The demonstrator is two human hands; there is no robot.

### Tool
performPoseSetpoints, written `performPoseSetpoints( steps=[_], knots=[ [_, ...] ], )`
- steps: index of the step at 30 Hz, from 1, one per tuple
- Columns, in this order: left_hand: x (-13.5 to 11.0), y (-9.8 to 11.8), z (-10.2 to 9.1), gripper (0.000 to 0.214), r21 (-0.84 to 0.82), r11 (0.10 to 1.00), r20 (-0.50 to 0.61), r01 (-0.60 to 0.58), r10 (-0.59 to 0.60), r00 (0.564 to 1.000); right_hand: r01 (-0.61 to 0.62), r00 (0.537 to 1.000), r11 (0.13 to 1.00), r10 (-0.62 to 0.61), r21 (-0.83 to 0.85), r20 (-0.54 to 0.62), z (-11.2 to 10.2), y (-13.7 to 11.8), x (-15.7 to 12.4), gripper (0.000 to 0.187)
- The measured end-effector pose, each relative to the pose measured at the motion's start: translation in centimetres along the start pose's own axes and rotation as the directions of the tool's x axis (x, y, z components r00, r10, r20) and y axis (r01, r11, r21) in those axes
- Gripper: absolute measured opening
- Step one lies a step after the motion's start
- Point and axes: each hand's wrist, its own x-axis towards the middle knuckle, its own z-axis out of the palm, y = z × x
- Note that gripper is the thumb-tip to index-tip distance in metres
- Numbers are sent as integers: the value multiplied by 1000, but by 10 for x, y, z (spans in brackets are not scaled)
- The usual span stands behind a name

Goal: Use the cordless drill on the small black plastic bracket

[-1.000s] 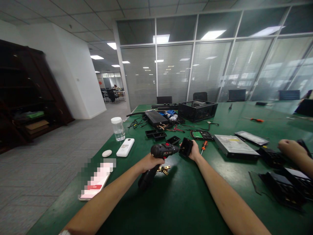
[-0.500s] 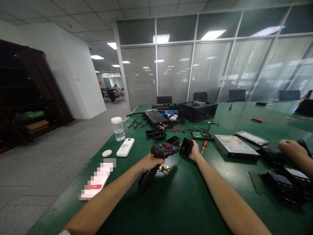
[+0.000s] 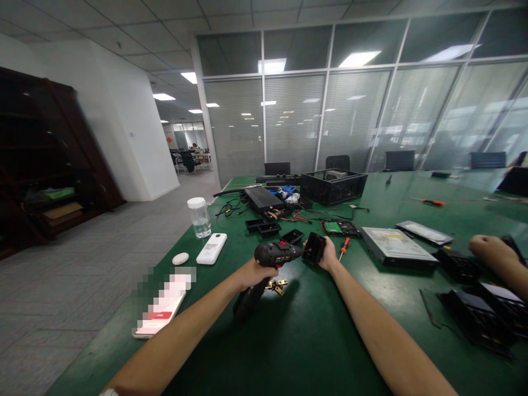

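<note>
My left hand is wrapped round the grip of a black cordless drill, which points to the right. The drill's tip is at the near face of a black plastic box-shaped part; whether the bit touches it I cannot tell. My right hand grips that part from its right side, tilted above the table. Several small brass-coloured metal pieces lie below the drill. Just past the part, black open plastic frames rest on the green table. An orange-handled screwdriver lies beside my right hand.
To the left are a phone, a white device and a lidded jar. Cables and a black case sit farther back. An optical drive lies right, near another person's hand and black parts.
The black part in my right hand has turned very slightly against the drill tip. Otherwise both hands and the surroundings stay in place.
</note>
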Motion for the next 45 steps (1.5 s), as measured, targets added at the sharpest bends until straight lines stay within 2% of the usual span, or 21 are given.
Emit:
performPoseSetpoints(
  steps=[5,8,13,37,45],
  knots=[
    [0,1,0,15,-22,1000,8,-6,6,1000,3,1000,1000,-3,1,19,0,-3,-2,36],
    [0,1,0,15,-39,999,7,-29,30,1000,-65,996,998,64,10,68,0,-5,-3,35],
    [3,0,1,13,-54,997,15,-48,49,999,-19,1000,1000,18,-18,-25,0,-3,-2,37],
    [4,1,3,11,-56,998,12,-36,37,999,15,1000,999,-16,-34,-20,2,-8,-5,36],
    [6,-2,4,11,-59,994,-4,-97,97,995,28,999,999,-28,-17,-28,3,-9,-5,35]
  ],
)
